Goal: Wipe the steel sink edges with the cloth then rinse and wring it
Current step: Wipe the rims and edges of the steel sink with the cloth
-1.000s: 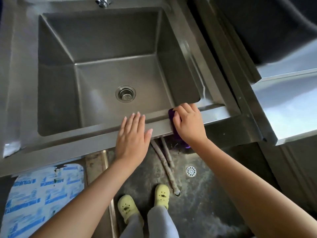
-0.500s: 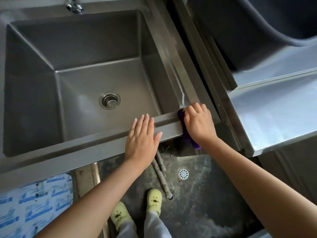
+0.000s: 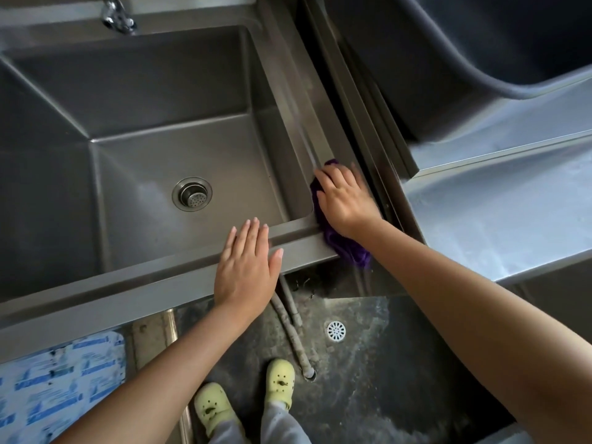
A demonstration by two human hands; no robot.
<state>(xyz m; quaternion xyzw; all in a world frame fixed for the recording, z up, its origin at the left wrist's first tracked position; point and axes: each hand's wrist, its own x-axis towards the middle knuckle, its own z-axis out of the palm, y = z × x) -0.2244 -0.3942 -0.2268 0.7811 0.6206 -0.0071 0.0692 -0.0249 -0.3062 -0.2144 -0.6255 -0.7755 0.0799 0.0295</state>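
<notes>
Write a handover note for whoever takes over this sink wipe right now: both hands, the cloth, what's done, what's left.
Left hand: flat on the sink's front rim, holding nothing.
Right hand: pressing the purple cloth onto the front-right corner.
Done: wiping is under way; which edges are finished cannot be told.
Left: any remaining edges, then rinse the cloth under the tap and wring it.

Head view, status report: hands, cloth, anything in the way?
Left hand flat on the sink front edge, holding nothing. Right hand pressing purple cloth onto the near right corner. Nothing on right rim ahead.
</notes>
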